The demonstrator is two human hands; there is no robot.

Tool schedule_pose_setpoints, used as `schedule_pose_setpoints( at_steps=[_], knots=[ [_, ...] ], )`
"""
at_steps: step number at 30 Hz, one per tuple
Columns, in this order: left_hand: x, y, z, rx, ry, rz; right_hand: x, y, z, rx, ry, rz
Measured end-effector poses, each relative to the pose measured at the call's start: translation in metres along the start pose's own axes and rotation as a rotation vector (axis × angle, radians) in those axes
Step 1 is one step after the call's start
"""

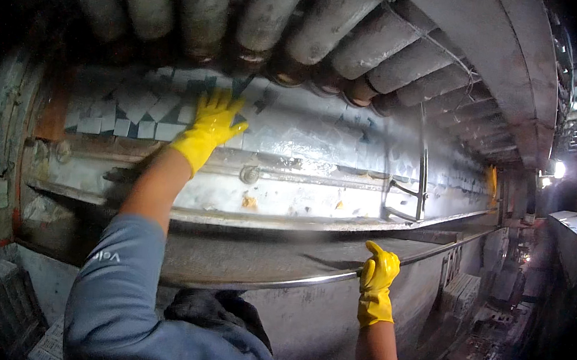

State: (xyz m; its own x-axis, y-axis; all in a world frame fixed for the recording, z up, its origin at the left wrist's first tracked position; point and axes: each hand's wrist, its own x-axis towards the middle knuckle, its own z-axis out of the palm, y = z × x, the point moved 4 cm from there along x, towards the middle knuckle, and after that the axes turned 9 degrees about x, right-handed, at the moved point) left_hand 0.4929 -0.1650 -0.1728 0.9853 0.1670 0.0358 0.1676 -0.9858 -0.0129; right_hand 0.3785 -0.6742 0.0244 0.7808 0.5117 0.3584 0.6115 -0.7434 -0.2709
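My left hand (213,128), in a yellow rubber glove, is stretched out with its fingers spread over a layer of flat pale pieces (140,100). The glove's palm is turned down, and whether it presses on the pieces cannot be made out. My right hand (379,279), in a matching glove, is beside the metal rim (313,279) of the near ledge. Its fingers are half curled, with a gap between thumb and forefinger and nothing visible there. The hand overlaps the rim in view; contact is unclear.
Thick grey rollers (269,15) hang in a row above the far side. A pale rail (287,197) runs along the pieces, with an upright metal bracket (423,165) to the right. Stacked boxes (460,294) stand low at right. A dark cloth (220,312) is close to my body.
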Motion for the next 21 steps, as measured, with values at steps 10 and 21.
schedule_pose_setpoints(
  at_steps=[10,21],
  knots=[
    [-0.019,-0.050,0.006,-0.023,0.136,-0.136,-0.001,0.000,0.000,0.000,0.053,-0.030],
    [-0.043,-0.070,-0.018,0.014,-0.135,-0.294,0.000,0.000,0.001,0.008,0.041,-0.028]
  ],
)
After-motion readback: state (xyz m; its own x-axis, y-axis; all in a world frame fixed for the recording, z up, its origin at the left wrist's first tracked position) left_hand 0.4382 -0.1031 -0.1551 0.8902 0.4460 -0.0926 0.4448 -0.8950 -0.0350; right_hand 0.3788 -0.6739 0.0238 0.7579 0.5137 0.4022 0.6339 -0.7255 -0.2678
